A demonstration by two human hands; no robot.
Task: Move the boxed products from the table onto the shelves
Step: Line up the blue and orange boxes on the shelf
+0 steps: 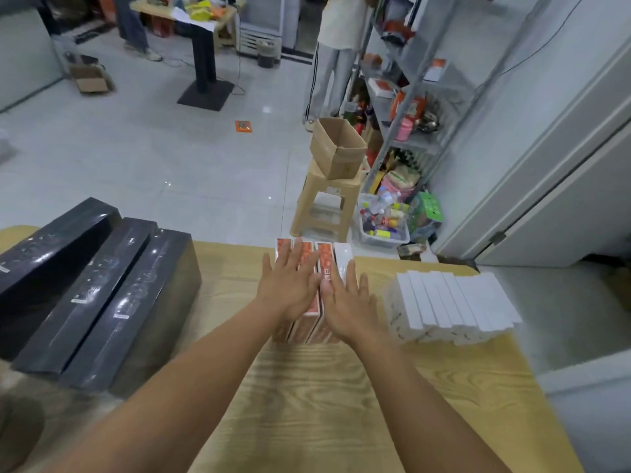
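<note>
head view: orange boxes (309, 295) standing on edge in a row, table (324, 387) centre, toward 12 o'clock. left hand (290, 285) and right hand (345, 302) flat on top, fingers spread, gripping nothing. white boxes (450, 305) at 3 o'clock. shelves (406, 107) at 1 o'clock. judged light, stiff, glossy, likely slippery; best squeezed at the row's two outer faces.

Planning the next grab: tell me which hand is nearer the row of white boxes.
Right. The right hand lies on the orange boxes, beside the white boxes; the left hand is farther left.
</note>
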